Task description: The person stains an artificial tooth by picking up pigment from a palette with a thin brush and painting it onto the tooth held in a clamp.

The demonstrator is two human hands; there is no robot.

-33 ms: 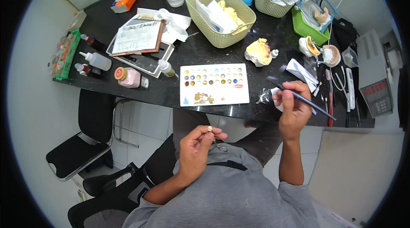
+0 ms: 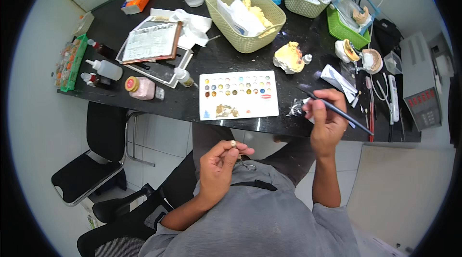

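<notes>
My left hand (image 2: 217, 164) is closed round a slim metal clamp with ring handles (image 2: 248, 166), in front of my lap. A small cream tooth crown (image 2: 234, 144) shows at its upper end, by my thumb and forefinger. Over the table's front edge, my right hand (image 2: 328, 123) grips a dark, slender brush (image 2: 342, 113) like a pen, its tip pointing up and left. Between the hands, at the table's front, lies a white palette (image 2: 260, 108) with rows of coloured paint wells and brown and blue smears. Crumpled clear plastic (image 2: 294, 107) lies near the brush tip.
Behind the palette stand a yellow-green basket (image 2: 245, 42) and a plaster dental model (image 2: 288, 58). Bottles, a pink jar (image 2: 140, 89) and a clipboard (image 2: 151, 42) occupy the left. Dental casts (image 2: 371, 59), tools and a grey device with a red display (image 2: 423, 98) are at right.
The table scene has shifted very slightly to the left in the picture. Both hands keep their grips and nearly the same pose.
</notes>
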